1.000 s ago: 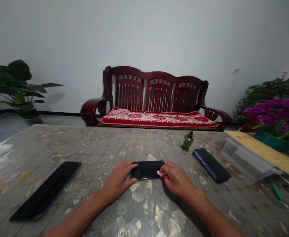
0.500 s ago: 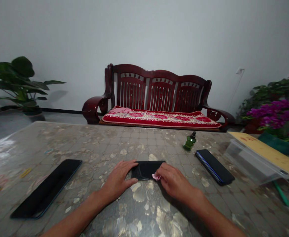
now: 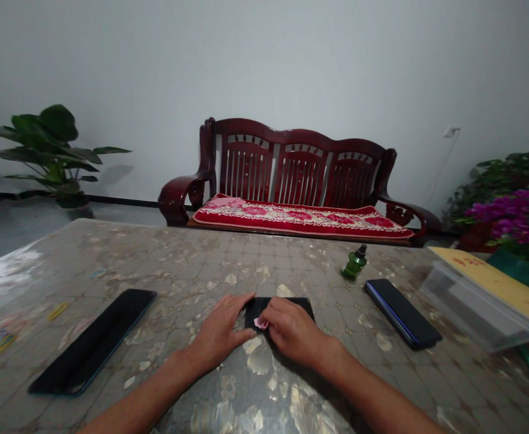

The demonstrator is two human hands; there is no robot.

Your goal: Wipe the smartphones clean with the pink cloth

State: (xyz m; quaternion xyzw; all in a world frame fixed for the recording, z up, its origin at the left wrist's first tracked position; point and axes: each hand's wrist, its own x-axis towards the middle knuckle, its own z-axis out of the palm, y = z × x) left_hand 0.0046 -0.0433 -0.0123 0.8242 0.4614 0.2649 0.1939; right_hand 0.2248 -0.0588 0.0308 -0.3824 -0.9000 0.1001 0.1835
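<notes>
A black phone (image 3: pixel 299 304) lies flat in the middle of the patterned table (image 3: pixel 264 265). My left hand (image 3: pixel 222 331) rests at the phone's left end, fingers curled round its edge and holding it down. My right hand (image 3: pixel 291 330) lies over the phone's screen, fingers pinched on a small pink cloth (image 3: pixel 261 323) pressed against the glass. Most of the phone is hidden under my right hand.
A larger black device (image 3: pixel 95 339) lies at the left. Another dark phone (image 3: pixel 402 312) and a small green bottle (image 3: pixel 355 264) lie at the right. A clear plastic box (image 3: pixel 476 304) with a yellow sheet sits at the far right. A wooden bench (image 3: pixel 294 181) stands beyond.
My right hand has slid leftward across the phone's screen with the pink cloth, from the right end to near the left end. The left hand has stayed in place.
</notes>
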